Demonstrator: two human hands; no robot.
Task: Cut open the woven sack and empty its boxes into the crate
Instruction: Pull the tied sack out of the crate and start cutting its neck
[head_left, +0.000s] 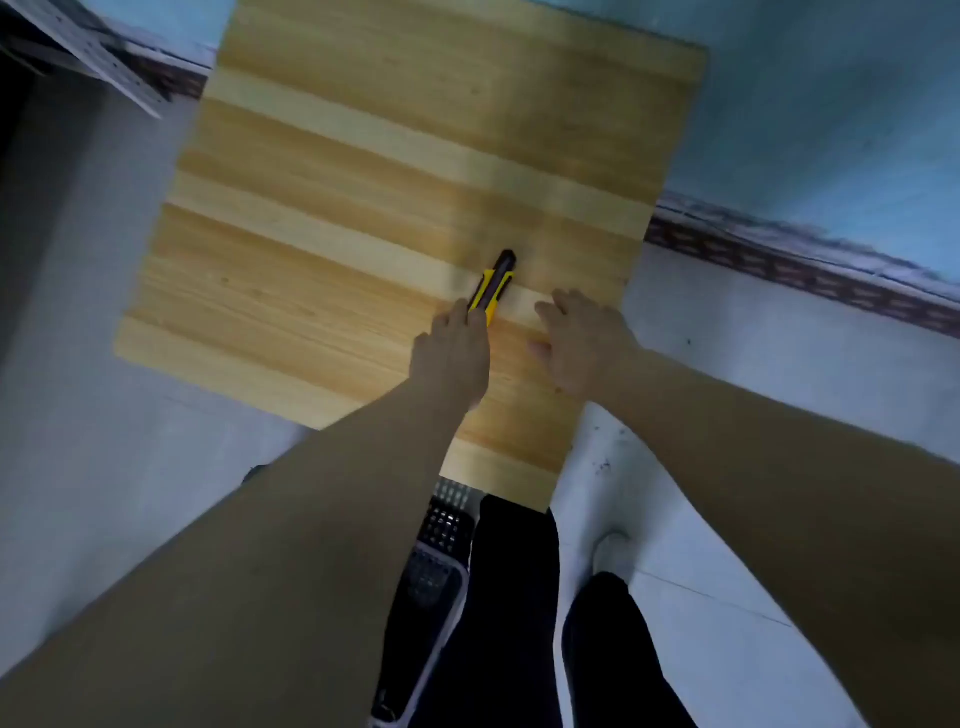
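Cutter-pickup step: left hand (451, 349) grips the utility knife (494, 285) by its near end; right hand (586, 343) spread, empty, just beside. Sack unseen; locate next.

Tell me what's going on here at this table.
A person stands over a wooden table. Their left hand holds the near end of a yellow and black knife lying on the tabletop, while the right hand is spread open just beside it. A black crate sits on the floor by their legs. No sack or boxes are in view.
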